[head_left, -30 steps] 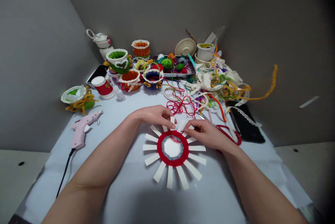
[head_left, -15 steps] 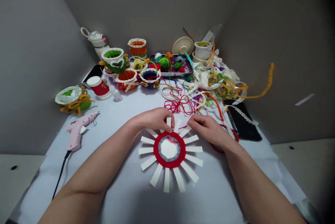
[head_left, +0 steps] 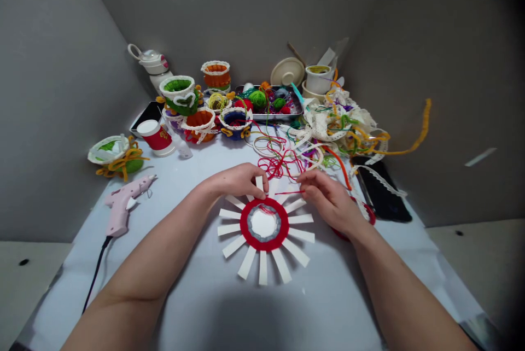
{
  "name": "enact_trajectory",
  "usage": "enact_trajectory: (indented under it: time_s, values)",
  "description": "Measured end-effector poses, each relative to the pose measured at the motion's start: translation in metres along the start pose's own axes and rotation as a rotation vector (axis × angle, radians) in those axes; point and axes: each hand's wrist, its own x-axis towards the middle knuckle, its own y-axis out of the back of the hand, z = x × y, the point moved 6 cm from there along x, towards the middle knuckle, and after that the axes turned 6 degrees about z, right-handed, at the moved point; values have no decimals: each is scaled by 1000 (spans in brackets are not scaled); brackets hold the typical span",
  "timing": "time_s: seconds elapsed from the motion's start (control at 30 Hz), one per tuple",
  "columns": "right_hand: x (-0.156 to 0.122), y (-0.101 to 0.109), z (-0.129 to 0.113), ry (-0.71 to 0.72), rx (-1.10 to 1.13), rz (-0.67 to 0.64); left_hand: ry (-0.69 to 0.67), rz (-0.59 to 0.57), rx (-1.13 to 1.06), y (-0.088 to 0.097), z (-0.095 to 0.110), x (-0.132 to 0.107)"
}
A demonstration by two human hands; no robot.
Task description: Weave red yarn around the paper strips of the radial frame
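Note:
A paper cup cut into strips (head_left: 264,268) lies splayed like a sun, with red yarn woven in a ring (head_left: 283,233) around its grey-wrapped, white centre. My left hand (head_left: 244,180) pinches the far edge of the ring, beside one upright white strip. From there a short red yarn strand (head_left: 289,193) stretches rightward to my right hand (head_left: 328,195), whose thumb and fingertips close on it. Loose red yarn (head_left: 276,165) lies tangled just beyond both hands.
At left lie a pink glue gun (head_left: 118,211) and a red paper cup (head_left: 156,138). Yarn-wrapped cups (head_left: 199,121) and a tray of yarn balls (head_left: 262,116) stand behind. Lace trim (head_left: 322,121) and a black phone-like slab (head_left: 383,192) are at right.
The woven piece has shifted slightly away from me and tilted. My right hand has drawn rightward, and the red strand now shows taut between the hands.

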Motion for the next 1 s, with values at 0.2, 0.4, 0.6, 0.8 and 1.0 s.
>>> enact_trajectory:
  time_s: [0.2,0.4,0.6,0.8,1.0]
  values:
    - [6,-7,19,-90,110,-39,-6,16,-86,10,-10,1]
    - [4,-3,14,-50,104,17,-13,-74,-123,4,-11,0]
    - [5,-9,19,-117,47,-58,44,137,-251,12,-25,9]
    - [5,-16,22,-254,35,-144,91,203,-235,10,-33,15]
    - [0,-22,21,-293,89,-240,48,-39,-351,0,-18,5]
